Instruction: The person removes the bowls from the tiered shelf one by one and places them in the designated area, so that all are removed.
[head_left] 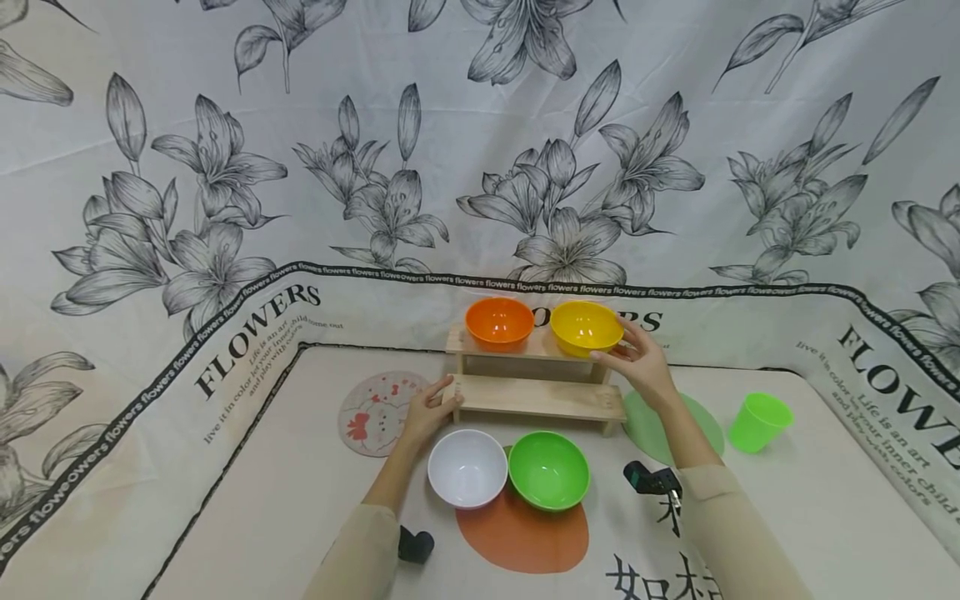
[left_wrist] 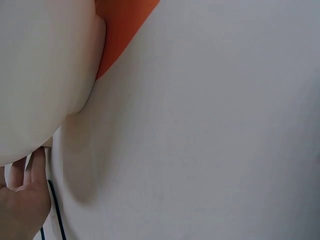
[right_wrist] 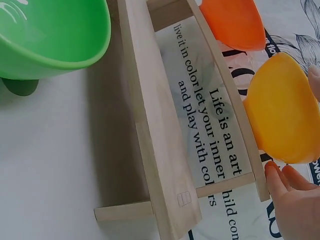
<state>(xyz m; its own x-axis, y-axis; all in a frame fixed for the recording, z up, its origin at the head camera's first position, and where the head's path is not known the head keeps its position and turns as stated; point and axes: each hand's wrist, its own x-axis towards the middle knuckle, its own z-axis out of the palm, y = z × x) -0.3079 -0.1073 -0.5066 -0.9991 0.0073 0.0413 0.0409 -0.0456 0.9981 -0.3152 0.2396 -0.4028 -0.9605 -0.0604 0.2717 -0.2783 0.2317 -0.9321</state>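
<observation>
A two-step wooden shelf (head_left: 536, 398) stands at the back of the table. On its upper step sit an orange bowl (head_left: 499, 325) and, to the right, a yellow bowl (head_left: 587, 328). My right hand (head_left: 637, 362) holds the yellow bowl by its right side, fingers at the far rim and thumb in front. In the right wrist view its fingertips (right_wrist: 272, 172) lie beside the upper board's end. My left hand (head_left: 429, 411) grips the left end of the lower step; the white bowl (left_wrist: 40, 75) partly hides it in the left wrist view.
In front of the shelf, the white bowl and a green bowl (head_left: 549, 471) stand side by side by an orange round print (head_left: 525, 537). A bright green cup (head_left: 760, 422) is at the right. Flowered cloth (head_left: 375, 200) hangs behind.
</observation>
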